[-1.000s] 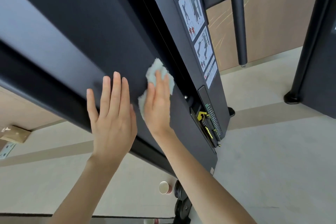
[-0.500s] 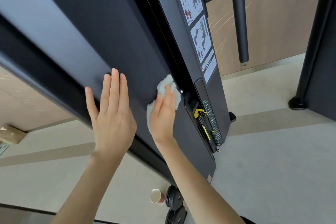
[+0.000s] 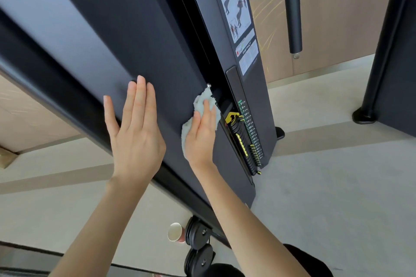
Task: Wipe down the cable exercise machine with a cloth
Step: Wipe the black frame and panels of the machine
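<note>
The cable machine's black side panel [image 3: 117, 36] fills the upper left of the view. My right hand [image 3: 201, 136] presses a pale, fluffy cloth [image 3: 203, 102] flat against the panel, fingers straight, right beside the weight-stack slot [image 3: 244, 141] with its yellow pin and green numbers. The cloth sticks out above and to the left of the fingers. My left hand [image 3: 135, 132] rests flat on the panel further left, fingers straight and together, holding nothing.
Instruction stickers [image 3: 236, 7] run up the column above the weight stack. A black hanging bar [image 3: 292, 9] and a black upright post [image 3: 380, 51] stand to the right. On the floor below lie black pulley wheels [image 3: 198, 234] and a paper cup [image 3: 175, 231].
My right hand has slid the cloth down the panel and towards the weight-stack slot. My left hand stays flat on the panel, lower along it as the view dropped.
</note>
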`<state>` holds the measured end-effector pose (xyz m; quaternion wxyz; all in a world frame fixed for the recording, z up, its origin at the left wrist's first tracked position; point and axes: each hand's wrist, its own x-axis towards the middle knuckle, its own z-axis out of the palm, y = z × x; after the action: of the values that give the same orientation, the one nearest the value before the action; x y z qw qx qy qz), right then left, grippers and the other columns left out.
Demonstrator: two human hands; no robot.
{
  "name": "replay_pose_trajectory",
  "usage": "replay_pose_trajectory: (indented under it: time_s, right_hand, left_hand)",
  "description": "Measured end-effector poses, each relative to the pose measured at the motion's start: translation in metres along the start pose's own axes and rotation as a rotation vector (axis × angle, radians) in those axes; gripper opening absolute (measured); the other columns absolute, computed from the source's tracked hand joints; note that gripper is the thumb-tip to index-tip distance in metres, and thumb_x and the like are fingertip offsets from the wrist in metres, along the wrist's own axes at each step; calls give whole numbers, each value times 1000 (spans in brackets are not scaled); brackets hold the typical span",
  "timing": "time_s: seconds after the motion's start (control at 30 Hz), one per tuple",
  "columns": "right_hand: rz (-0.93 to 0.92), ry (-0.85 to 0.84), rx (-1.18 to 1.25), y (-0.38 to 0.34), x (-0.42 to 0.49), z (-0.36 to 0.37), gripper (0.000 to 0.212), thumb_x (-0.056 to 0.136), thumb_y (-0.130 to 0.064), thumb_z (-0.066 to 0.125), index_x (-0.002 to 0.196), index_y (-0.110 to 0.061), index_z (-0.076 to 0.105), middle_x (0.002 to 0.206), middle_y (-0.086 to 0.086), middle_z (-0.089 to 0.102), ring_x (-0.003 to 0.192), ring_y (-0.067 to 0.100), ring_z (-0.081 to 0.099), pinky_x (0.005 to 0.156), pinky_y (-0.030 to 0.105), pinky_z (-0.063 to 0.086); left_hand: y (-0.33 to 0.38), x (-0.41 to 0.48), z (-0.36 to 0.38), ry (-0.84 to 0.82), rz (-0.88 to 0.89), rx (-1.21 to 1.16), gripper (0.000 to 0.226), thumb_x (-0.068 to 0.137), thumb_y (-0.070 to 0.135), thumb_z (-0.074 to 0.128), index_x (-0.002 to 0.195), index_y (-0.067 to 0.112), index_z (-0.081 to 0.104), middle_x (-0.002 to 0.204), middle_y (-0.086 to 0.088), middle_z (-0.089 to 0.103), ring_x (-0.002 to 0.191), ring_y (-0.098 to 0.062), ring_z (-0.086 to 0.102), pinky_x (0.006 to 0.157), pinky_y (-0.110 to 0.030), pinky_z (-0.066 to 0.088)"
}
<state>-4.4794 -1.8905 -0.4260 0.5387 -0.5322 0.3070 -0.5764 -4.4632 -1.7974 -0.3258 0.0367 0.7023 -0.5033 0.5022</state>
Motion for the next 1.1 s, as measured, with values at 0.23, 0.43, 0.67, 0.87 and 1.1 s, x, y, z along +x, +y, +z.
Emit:
replay_pose_trajectory:
  time_s: [0.23, 0.43, 0.67, 0.87, 1.1]
  right_hand:
    - [-78, -54, 4, -40, 13, 10, 51, 103, -30, 33, 148, -7, 29, 155, 15, 26, 145, 24, 17, 119, 39, 20]
    - [-170, 1, -1, 15, -6, 1, 55, 101, -32, 25, 144, 0, 35, 151, 16, 36, 146, 29, 19, 113, 47, 32]
    - [61, 31, -9, 105, -36, -27, 51, 102, -28, 28, 147, -5, 32, 155, 4, 28, 148, 20, 14, 112, 9, 12]
    - [20, -10, 2, 69, -30, -17, 59, 101, -39, 22, 148, -4, 29, 156, 17, 24, 148, 21, 9, 119, 34, 19]
    - [-34, -46, -7, 121, -49, -32, 55, 101, -34, 23, 146, -4, 33, 153, 13, 32, 147, 14, 9, 118, 28, 20]
  left_hand:
    - [8, -24, 18, 18, 15, 1, 57, 92, -11, 34, 148, -4, 30, 156, -19, 30, 147, -27, 25, 120, -50, 2]
    - [26, -50, 38, 12, 19, -84, 50, 97, -4, 39, 147, -4, 32, 155, -20, 30, 147, -29, 22, 120, -46, -2]
    - [39, -79, 61, -66, 78, -116, 50, 103, 15, 37, 149, -1, 30, 157, -20, 27, 147, -33, 12, 119, -47, -4]
    - [49, -88, 70, -72, 41, -162, 50, 103, 13, 35, 150, -3, 26, 158, -22, 22, 147, -34, 7, 119, -47, -4]
    - [66, -123, 88, -123, 75, -208, 50, 103, 12, 36, 149, -5, 28, 157, -24, 23, 147, -32, 6, 119, -47, -4]
